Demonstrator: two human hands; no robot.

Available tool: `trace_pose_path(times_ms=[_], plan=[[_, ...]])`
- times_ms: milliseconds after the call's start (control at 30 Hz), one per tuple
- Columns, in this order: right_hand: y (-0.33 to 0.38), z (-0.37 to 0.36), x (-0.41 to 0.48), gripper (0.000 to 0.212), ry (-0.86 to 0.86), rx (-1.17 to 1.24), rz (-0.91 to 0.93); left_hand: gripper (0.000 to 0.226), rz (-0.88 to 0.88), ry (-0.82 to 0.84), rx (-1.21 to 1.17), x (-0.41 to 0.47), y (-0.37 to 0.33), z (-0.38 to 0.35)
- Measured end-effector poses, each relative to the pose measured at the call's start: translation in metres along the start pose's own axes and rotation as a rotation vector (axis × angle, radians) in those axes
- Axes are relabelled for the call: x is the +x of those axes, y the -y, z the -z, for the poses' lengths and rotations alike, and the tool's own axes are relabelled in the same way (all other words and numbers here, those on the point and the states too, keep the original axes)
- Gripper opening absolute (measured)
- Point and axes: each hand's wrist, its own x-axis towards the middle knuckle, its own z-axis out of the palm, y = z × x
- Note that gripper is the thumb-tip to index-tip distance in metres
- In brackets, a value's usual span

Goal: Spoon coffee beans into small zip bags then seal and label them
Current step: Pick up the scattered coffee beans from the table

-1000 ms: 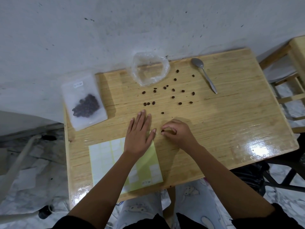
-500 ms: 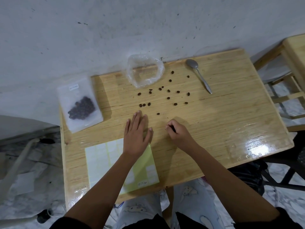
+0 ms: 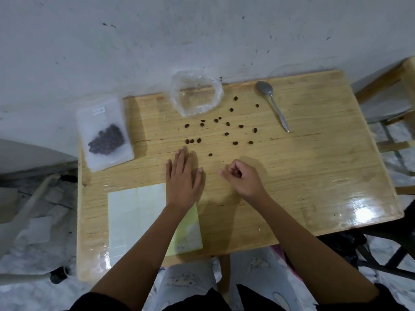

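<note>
Several loose coffee beans [image 3: 226,134] lie scattered across the middle of the wooden table [image 3: 314,176]. My left hand [image 3: 183,178] rests flat on the table, its heel on the corner of a label sheet [image 3: 137,221]. To its right, my right hand [image 3: 244,180] is curled, with something dark that looks like a coffee bean inside the fingers. A sealed, labelled zip bag of beans [image 3: 105,135] lies at the far left edge. An open clear plastic bag [image 3: 195,93] sits at the back. A metal spoon [image 3: 272,102] lies at the back right.
The table stands against a grey wall. A wooden stool [image 3: 393,81] is close to its right edge. The zip bag overhangs the table's left edge. The right half of the tabletop is bare wood with a glare patch near the front corner.
My right hand has drawn its fingers in from a fingertip pinch on a bean to a closed curl. My left hand stays flat.
</note>
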Motion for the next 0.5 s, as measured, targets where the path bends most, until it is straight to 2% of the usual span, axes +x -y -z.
trace_pose_path(times_ms=[100, 300, 500], plan=[[-0.004, 0.009, 0.008, 0.015, -0.024, -0.207, 0.078, 0.064, 0.076, 0.017, 0.034, -0.002, -0.008, -0.005], [-0.011, 0.016, 0.018, 0.030, 0.104, -0.440, 0.185, 0.061, 0.163, -0.003, 0.098, -0.008, -0.016, -0.013], [-0.013, 0.018, 0.020, 0.021, 0.072, -0.467, 0.283, 0.061, 0.159, -0.042, 0.095, -0.008, -0.017, -0.012]])
